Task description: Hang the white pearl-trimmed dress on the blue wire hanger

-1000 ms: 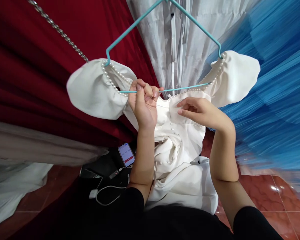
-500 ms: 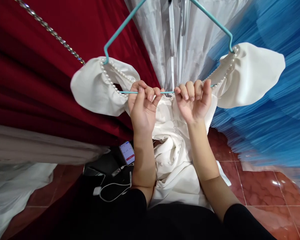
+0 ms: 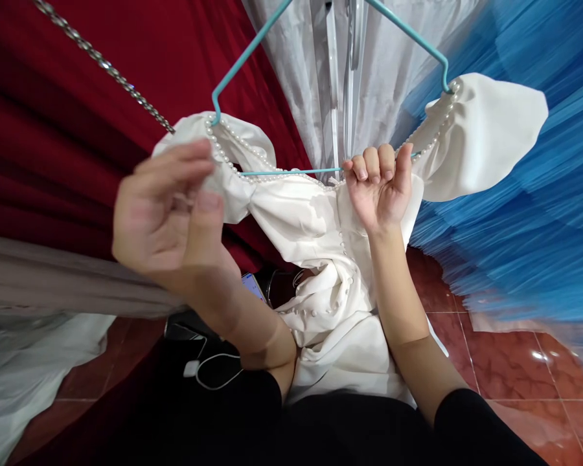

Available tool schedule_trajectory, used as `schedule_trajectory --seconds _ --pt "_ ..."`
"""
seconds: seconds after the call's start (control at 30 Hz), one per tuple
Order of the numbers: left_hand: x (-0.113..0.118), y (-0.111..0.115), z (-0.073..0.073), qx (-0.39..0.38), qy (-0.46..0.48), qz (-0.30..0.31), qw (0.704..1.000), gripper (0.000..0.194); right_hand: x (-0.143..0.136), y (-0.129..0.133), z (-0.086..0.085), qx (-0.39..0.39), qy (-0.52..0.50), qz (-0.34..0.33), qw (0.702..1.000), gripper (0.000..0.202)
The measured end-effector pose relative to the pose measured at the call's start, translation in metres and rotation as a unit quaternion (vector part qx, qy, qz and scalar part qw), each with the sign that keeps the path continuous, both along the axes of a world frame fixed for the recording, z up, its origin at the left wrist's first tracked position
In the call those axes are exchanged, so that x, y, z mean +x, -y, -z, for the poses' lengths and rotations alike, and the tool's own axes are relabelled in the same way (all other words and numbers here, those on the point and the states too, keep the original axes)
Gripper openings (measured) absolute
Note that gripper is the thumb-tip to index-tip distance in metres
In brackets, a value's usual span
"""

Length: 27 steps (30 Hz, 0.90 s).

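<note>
A white dress [image 3: 304, 217] with pearl-edged neckline and puffed sleeves hangs on a teal hanger [image 3: 252, 48], its skirt bunched near my lap. My right hand [image 3: 379, 184] has its fingers curled over the hanger's lower bar, close to the right sleeve. Over at the left sleeve [image 3: 236, 197], my left hand [image 3: 170, 207] is raised, slightly blurred, with thumb and fingers apart and nothing visible between them. It is in front of the sleeve and hides part of it; whether it touches the fabric I cannot tell.
A beaded strand [image 3: 102, 61] runs down to the left sleeve. Red fabric [image 3: 78, 194] hangs at left, blue tulle [image 3: 515, 246] at right, white curtains [image 3: 296, 77] behind. A partly hidden phone [image 3: 252, 285] and a white cable [image 3: 214, 386] lie low at left.
My left hand has let go of the hanger's lower bar and moved left to the sleeve. The hanger has tilted a little, its left side shifting right. My right hand has stayed on the bar.
</note>
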<state>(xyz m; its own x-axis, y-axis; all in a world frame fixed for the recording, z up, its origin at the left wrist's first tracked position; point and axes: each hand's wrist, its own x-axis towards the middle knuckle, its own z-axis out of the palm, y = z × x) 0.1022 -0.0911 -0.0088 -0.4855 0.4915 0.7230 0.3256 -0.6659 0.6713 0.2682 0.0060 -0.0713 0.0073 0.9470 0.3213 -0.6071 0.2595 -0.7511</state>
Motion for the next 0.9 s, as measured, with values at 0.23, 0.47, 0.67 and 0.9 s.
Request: schedule_trajectory --seconds 0.23,0.47,0.67,0.9 --pt "-0.023 -0.055 0.019 -0.002 -0.113 -0.006 0.994 0.053 0.001 0.003 0.0 0.024 -0.029 -0.008 0.999 0.054" --pt "-0.027 -0.095 0.024 0.031 -0.016 -0.041 0.999 0.047 0.005 0.005 -0.001 0.014 0.095 0.057 0.994 0.053" --pt "-0.046 -0.105 0.017 0.066 0.061 -0.103 0.991 0.041 0.006 0.007 -0.005 0.005 0.078 0.067 0.995 0.056" --pt "-0.077 -0.087 0.048 0.027 0.114 -0.148 0.982 0.033 0.003 0.007 -0.005 0.011 0.056 0.044 0.997 0.056"
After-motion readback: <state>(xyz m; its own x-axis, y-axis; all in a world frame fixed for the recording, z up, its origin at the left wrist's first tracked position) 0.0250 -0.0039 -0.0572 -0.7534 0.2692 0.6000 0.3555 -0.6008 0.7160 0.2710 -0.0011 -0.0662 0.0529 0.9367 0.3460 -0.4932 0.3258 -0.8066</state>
